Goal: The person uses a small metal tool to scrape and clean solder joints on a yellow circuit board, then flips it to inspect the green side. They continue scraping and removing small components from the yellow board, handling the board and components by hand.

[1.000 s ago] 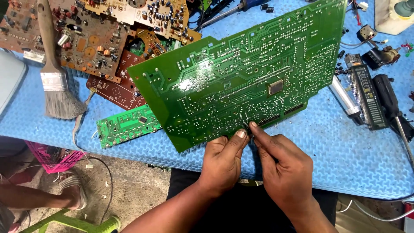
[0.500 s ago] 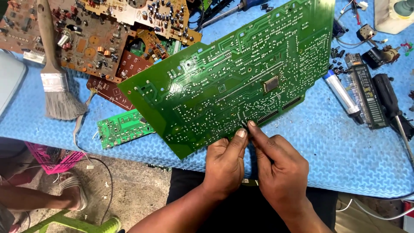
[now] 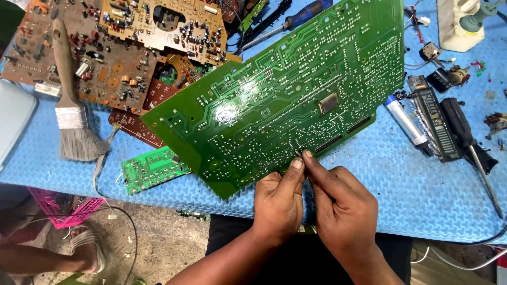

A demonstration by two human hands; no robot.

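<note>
A large green circuit board (image 3: 274,100) lies tilted over the blue mat, solder side up, with a small chip near its middle. My left hand (image 3: 277,203) and my right hand (image 3: 340,211) meet at the board's near edge. Both hands' fingertips pinch the same spot on that edge, thumbs and forefingers closed on the board. Whether a small part sits between the fingertips I cannot tell.
Brown circuit boards (image 3: 105,53) pile at the back left, a paint brush (image 3: 71,116) lying on them. A small green board (image 3: 150,169) sits near the blue mat (image 3: 422,184)'s front edge. Screwdrivers (image 3: 467,140), a display strip and small parts lie right. A pink basket (image 3: 58,206) stands on the floor.
The big green board has slid and turned a little to the left. Both hands kept their pinch on its near edge and moved with it.
</note>
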